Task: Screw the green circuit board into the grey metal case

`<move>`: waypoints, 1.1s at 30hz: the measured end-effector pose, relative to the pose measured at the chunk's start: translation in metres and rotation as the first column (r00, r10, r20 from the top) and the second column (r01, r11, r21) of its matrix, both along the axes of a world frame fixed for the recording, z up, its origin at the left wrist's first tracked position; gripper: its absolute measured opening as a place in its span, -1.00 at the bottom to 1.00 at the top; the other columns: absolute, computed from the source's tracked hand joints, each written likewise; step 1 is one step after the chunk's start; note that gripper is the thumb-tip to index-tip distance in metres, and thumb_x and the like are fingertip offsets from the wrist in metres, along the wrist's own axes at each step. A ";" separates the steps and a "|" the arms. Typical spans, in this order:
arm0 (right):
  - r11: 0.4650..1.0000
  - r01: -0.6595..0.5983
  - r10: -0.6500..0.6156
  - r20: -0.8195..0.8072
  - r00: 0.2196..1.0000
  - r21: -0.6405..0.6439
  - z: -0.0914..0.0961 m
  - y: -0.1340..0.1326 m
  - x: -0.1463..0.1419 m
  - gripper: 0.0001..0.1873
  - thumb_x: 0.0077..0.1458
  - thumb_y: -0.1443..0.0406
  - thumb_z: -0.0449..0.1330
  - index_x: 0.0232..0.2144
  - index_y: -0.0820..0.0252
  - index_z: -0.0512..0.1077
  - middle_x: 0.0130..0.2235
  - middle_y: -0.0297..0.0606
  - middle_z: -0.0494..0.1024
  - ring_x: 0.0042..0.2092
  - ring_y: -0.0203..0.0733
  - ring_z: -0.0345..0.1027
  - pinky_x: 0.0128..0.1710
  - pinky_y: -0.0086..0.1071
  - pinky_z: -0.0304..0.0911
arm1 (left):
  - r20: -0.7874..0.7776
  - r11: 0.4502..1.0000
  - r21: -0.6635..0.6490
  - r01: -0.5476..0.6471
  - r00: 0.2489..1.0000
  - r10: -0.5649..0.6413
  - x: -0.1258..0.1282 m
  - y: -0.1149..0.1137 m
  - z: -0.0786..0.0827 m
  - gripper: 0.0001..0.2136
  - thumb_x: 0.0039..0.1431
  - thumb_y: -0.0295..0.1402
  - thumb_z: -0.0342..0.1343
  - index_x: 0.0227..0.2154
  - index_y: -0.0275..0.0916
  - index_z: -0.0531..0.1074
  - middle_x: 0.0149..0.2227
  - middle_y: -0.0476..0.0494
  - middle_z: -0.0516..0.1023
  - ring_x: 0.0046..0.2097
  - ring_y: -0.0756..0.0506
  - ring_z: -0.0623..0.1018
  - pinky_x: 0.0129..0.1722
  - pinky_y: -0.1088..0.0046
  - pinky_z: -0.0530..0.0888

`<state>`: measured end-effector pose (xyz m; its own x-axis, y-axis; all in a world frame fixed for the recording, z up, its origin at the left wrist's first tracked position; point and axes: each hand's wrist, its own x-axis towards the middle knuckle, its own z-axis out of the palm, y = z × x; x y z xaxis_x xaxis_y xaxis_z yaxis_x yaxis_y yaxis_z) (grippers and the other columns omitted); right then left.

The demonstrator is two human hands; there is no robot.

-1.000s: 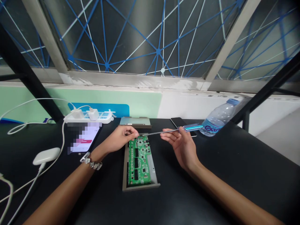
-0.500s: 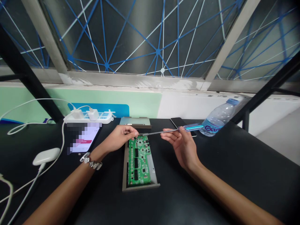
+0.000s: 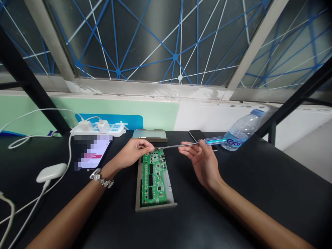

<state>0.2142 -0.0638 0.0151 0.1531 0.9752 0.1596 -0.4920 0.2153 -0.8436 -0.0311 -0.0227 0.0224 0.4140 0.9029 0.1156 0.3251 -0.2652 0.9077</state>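
Note:
A green circuit board [image 3: 155, 180] lies in an open metal tray [image 3: 138, 193] on the black table. My right hand [image 3: 201, 159] grips a screwdriver with a clear blue handle [image 3: 214, 141]; its long shaft [image 3: 171, 146] points left, nearly level, over the far end of the board. At the shaft's tip, the fingers of my left hand [image 3: 137, 150] are pinched together. Whatever sits between those fingertips is too small to make out. A metal bracelet circles my left wrist.
Behind the board lies a flat metal cover [image 3: 149, 135]. A dark phone [image 3: 196, 135] and a water bottle [image 3: 240, 133] are at the back right. On the left are a lit phone [image 3: 95, 154], a white power strip [image 3: 114, 129], a white charger case [image 3: 51, 173] and loose cables.
Both hands and the screwdriver have shifted very slightly to the right. The board and tray stay in place.

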 end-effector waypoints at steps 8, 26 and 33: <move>1.000 0.015 -0.015 0.010 1.000 0.012 0.001 0.001 -0.001 -0.66 0.07 0.13 0.28 -0.33 0.07 0.16 -0.34 -0.20 0.64 -0.32 -0.06 0.59 -0.18 -0.14 0.45 | 0.077 1.000 -0.010 0.000 0.997 0.001 0.001 0.002 -0.008 -0.79 0.11 -0.22 0.21 -0.36 -0.30 0.56 -0.40 -0.12 0.56 -0.33 -0.05 0.49 -0.27 0.41 0.41; 0.978 -0.103 0.036 0.343 0.938 0.179 0.032 0.021 -0.018 -0.72 0.24 0.10 0.10 -0.20 0.02 0.06 -0.35 -0.28 0.59 -0.40 -0.16 0.55 -0.33 -0.23 0.47 | -0.262 0.954 0.293 0.053 0.965 0.027 -0.011 0.002 -0.002 -0.84 0.20 -0.30 0.12 -0.32 -0.24 0.55 -0.31 -0.13 0.61 -0.30 -0.08 0.56 -0.27 0.40 0.43; 0.907 -0.354 0.062 0.761 0.646 0.227 0.079 0.057 -0.065 -0.75 0.29 0.08 -0.01 -0.16 0.05 0.04 -0.40 -0.35 0.50 -0.51 -0.24 0.44 -0.49 -0.32 0.37 | -0.322 0.940 0.338 0.045 0.944 0.071 -0.024 0.011 -0.005 -0.85 0.19 -0.29 0.13 -0.33 -0.26 0.53 -0.34 -0.11 0.60 -0.33 -0.09 0.54 -0.30 0.41 0.41</move>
<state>0.1493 -0.0068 0.0945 -0.3548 0.8278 0.4347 0.1762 0.5158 -0.8384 -0.0555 -0.0118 0.0176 0.4692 0.8395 0.2740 0.5916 -0.5292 0.6082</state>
